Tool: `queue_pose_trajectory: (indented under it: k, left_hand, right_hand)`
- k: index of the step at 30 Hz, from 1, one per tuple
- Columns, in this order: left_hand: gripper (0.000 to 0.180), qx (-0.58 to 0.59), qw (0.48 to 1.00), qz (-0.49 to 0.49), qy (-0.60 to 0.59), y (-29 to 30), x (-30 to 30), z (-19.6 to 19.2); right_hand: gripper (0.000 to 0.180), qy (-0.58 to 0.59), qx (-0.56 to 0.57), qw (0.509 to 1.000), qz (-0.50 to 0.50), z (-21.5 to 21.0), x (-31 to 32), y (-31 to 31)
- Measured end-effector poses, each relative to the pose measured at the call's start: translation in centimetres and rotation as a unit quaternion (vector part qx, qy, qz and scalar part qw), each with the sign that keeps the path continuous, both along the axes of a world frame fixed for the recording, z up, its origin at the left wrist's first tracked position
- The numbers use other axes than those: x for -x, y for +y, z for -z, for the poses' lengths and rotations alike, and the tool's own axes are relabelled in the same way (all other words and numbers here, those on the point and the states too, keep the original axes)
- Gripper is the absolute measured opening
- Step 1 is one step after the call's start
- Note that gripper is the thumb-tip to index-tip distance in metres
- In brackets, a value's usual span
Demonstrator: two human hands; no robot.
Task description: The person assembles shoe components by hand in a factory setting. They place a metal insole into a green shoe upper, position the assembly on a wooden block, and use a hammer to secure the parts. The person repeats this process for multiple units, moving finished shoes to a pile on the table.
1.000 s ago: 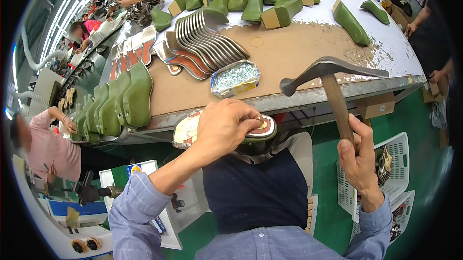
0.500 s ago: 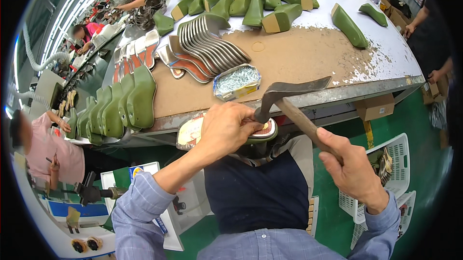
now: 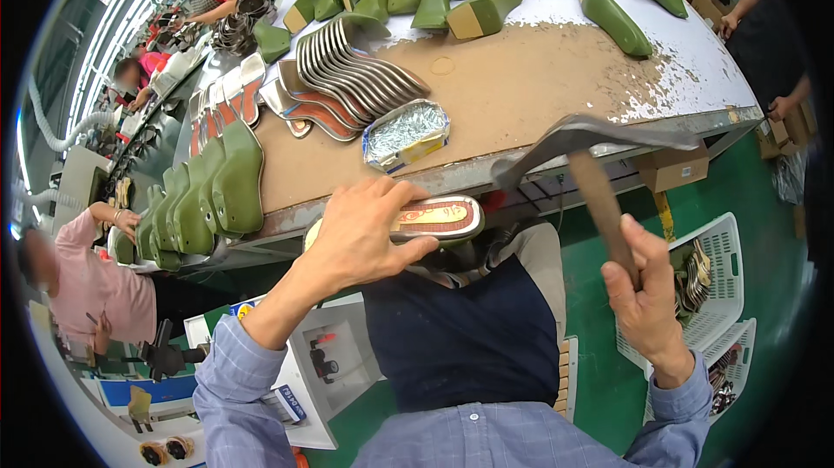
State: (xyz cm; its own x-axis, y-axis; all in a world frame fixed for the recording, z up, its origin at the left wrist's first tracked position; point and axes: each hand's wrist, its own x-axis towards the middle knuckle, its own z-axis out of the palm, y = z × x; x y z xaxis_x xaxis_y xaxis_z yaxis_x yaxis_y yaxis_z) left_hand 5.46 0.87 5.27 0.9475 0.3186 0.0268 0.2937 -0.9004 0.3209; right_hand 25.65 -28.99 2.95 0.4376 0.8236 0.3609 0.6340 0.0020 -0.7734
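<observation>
My left hand (image 3: pixel 369 238) is wrapped over a shoe last (image 3: pixel 447 244) lying sole-up at the table's near edge, its thumb along the near side. On top of the last sits a yellow and red-brown insole (image 3: pixel 441 215), partly covered by my fingers. In my right hand (image 3: pixel 643 294) is the wooden handle of a hammer (image 3: pixel 595 134) with a long curved dark metal head. The head is raised to the right of the last, apart from it and slightly blurred. Beyond the last stands an open box of small silvery tacks (image 3: pixel 407 135).
A row of metal-edged insoles (image 3: pixel 347 77) stands on the worn table (image 3: pixel 512 77). Green lasts (image 3: pixel 230 181) line its left edge, and more green lasts (image 3: pixel 430 3) are heaped behind. White crates (image 3: pixel 728 255) stand at right. Co-workers are at left and far right.
The hammer has swung up and right, away from the last. My left hand has moved left and opened its thumb, uncovering the insole's end. The view has shifted slightly.
</observation>
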Motion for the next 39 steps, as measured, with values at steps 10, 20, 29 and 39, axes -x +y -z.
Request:
queue_pose_trajectory:
  k: [10, 20, 29, 39]
  left_hand:
    - [0.051, -0.027, 1.0, -0.013, -0.003, -0.3, 0.4, 0.4]
    - [0.052, -0.032, 0.999, -0.035, 0.004, -0.5, 0.8, 0.8]
    - [0.053, -0.027, 0.999, -0.036, 0.003, -0.7, 0.4, 0.8]
    - [0.064, -0.118, 0.993, 0.007, 0.002, -0.9, 0.5, 2.4]
  right_hand:
    - [0.051, -0.108, -0.146, 0.983, 0.009, -4.8, 0.0, 1.2]
    - [0.035, -0.047, -0.105, 0.992, 0.054, -8.9, -1.2, 1.3]
    - [0.043, -0.029, 0.081, 0.995, -0.059, -4.8, 2.5, 5.1]
    - [0.052, -0.211, -0.02, 0.977, 0.017, -1.9, -1.9, 5.5]
